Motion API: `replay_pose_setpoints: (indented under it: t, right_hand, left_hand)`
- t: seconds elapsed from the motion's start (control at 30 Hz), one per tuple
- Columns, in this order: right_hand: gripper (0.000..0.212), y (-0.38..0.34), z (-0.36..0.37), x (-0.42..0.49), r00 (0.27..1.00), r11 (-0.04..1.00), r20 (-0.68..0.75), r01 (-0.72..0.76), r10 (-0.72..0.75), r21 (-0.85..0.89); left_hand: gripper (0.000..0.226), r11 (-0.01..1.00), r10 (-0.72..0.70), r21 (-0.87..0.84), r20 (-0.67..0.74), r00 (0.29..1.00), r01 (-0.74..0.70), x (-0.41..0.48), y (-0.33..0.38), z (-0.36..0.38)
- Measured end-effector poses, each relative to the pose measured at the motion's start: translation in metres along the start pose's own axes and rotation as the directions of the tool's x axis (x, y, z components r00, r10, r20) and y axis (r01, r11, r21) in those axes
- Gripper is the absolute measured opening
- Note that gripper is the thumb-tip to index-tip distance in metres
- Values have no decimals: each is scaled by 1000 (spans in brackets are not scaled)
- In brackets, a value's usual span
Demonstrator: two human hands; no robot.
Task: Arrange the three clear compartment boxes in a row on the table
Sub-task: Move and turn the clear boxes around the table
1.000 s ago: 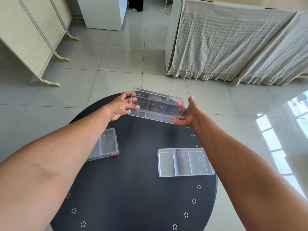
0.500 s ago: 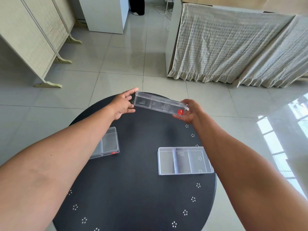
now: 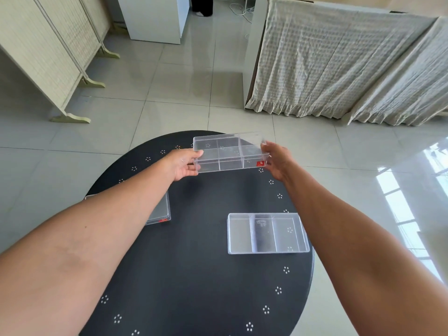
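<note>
Over the far edge of the round black table (image 3: 194, 275) I hold a clear compartment box (image 3: 230, 152) with a red sticker on its near right corner. My left hand (image 3: 183, 163) grips its left end and my right hand (image 3: 276, 160) grips its right end. The box is level, open side up, its far part past the table's edge. A second clear box (image 3: 266, 232) with three compartments lies flat on the table's right side. A third clear box (image 3: 161, 212) lies at the left, mostly hidden behind my left forearm.
The table stands on a grey tiled floor. A folding screen (image 3: 48, 52) stands at the far left, a white cabinet (image 3: 155, 18) at the back, and a cloth-draped piece of furniture (image 3: 339, 59) at the far right.
The held box was tipped on edge half a second ago; it has turned level with its open side up. Both hands stay on its ends. The other two boxes have not moved.
</note>
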State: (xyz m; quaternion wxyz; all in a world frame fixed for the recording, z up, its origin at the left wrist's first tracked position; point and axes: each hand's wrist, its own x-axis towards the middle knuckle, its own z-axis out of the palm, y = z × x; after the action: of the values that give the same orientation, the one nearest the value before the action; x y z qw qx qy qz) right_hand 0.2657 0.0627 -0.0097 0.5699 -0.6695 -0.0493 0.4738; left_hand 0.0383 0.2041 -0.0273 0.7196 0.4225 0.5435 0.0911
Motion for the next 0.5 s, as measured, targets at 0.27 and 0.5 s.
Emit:
replay_pose_setpoints:
  t: [0.27,0.5]
  right_hand:
    - [42,28,-5,23,1000,975,-2,16,-17,-222]
    - [40,39,-8,31,1000,975,-21,7,-12,-222]
  left_hand:
    - [50,998,52,-27,-88,995,-55,7,-18,17]
    - [62,999,52,18,-109,993,-50,21,-34,19]
